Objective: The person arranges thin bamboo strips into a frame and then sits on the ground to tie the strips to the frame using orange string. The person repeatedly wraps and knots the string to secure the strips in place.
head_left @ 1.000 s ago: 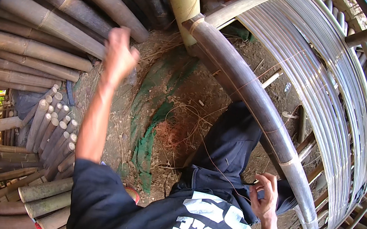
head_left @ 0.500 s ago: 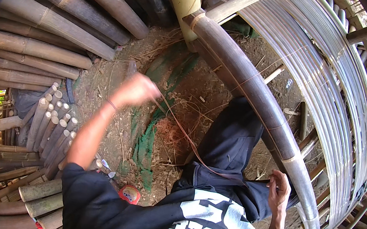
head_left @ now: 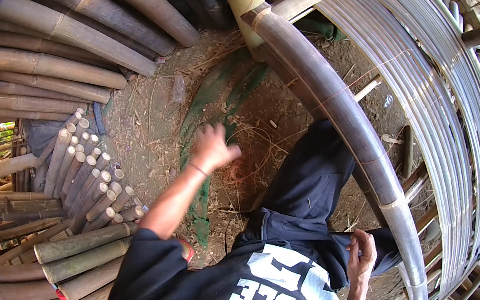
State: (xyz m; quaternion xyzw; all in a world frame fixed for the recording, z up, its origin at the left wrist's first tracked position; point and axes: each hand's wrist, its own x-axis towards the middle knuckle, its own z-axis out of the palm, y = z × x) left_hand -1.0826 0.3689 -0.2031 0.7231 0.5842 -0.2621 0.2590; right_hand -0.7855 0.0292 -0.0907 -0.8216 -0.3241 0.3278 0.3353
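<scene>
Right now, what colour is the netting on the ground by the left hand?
Green netting, seen in the head view.

The left hand [head_left: 213, 146] is blurred, so it is not clear if the fingers hold something. The right hand [head_left: 362, 251] rests at the dark trousers [head_left: 309, 186]; its grip is too small to read. The thick bamboo pole [head_left: 346, 116] passes in front of the slatted frame [head_left: 445, 120], and its lower end is hidden. The stacked bamboo [head_left: 64, 28] is cut off at the dark rim.
</scene>
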